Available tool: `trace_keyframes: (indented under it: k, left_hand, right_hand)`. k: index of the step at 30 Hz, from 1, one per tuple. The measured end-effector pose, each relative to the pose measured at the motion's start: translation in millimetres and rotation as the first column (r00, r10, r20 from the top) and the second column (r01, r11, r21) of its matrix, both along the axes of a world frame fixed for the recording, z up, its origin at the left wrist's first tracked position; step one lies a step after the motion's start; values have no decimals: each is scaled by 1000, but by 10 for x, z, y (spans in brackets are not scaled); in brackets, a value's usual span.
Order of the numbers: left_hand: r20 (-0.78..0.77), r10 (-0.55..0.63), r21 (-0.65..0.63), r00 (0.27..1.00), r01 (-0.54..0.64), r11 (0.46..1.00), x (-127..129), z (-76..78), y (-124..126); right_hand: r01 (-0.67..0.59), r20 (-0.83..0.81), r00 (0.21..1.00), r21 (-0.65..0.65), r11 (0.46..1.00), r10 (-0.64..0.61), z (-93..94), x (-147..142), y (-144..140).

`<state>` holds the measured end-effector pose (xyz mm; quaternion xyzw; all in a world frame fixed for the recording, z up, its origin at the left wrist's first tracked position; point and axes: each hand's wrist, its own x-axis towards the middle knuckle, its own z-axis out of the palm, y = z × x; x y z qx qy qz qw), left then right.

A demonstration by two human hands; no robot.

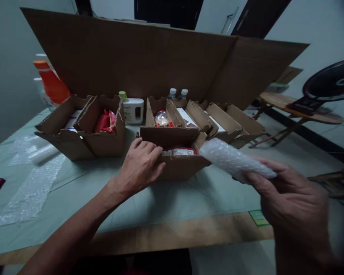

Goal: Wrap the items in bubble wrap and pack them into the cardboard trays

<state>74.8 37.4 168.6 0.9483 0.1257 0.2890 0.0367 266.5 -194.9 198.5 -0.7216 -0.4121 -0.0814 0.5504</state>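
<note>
My right hand (292,198) holds a bubble-wrapped bundle (235,158) in the air, to the right of a cardboard box (183,168). Whatever the wrap covers cannot be made out. My left hand (143,164) grips the left edge of that box, its fingers curled over the rim. Inside the box some red and silvery packaging (183,151) shows; the front wall hides the rest. The box stands in front of a row of other open cardboard boxes on the table.
Left are two open boxes, one with red packets (105,121). Bubble wrap (31,191) lies on the green-covered table (126,214). A white jug (134,110), an orange bottle (52,82) and a tall cardboard panel (137,57) stand behind. A fan (329,82) sits at right.
</note>
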Motion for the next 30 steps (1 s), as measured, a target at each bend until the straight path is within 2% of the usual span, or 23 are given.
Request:
trace_keyframes:
  k: [2,5,7,9,12,15,17,20,23,27,30]
  left_hand:
    - [25,-6,26,1000,6,1000,-24,-31,-37]
    - [70,-24,54,997,20,998,-80,-50,-110]
    - [84,-29,55,996,24,998,-96,-53,-148]
    - [93,-36,53,995,31,998,-98,-58,-173]
    - [107,-50,47,993,45,998,-98,-75,-190]
    - [109,-57,51,992,52,997,-95,-90,-181]
    - [108,-58,44,992,53,998,-84,-95,-161]
    - [107,-56,25,993,53,998,-58,-91,-123]
    - [101,-58,12,993,57,998,-44,-72,-98]
    - [101,-82,7,992,82,997,-50,-46,-96]
    - [93,-79,9,993,78,997,-55,-45,-96]
  right_hand:
    - [23,166,986,-74,997,-11,165,100,128]
    - [-98,293,941,-242,965,169,322,266,454]
    - [-236,266,902,-359,903,341,344,357,736]
    - [-346,218,847,-466,815,484,312,404,1026]
    - [-377,201,770,-622,686,605,223,394,1384]
    - [-316,205,714,-759,570,669,153,356,1600]
    - [-237,225,703,-820,520,675,141,339,1688]
    - [9,319,719,-893,451,617,186,292,1785]
    - [241,415,685,-905,351,599,285,177,1853]
    - [303,431,589,-902,308,683,368,40,1895]
    - [283,399,583,-916,284,708,347,75,1916]
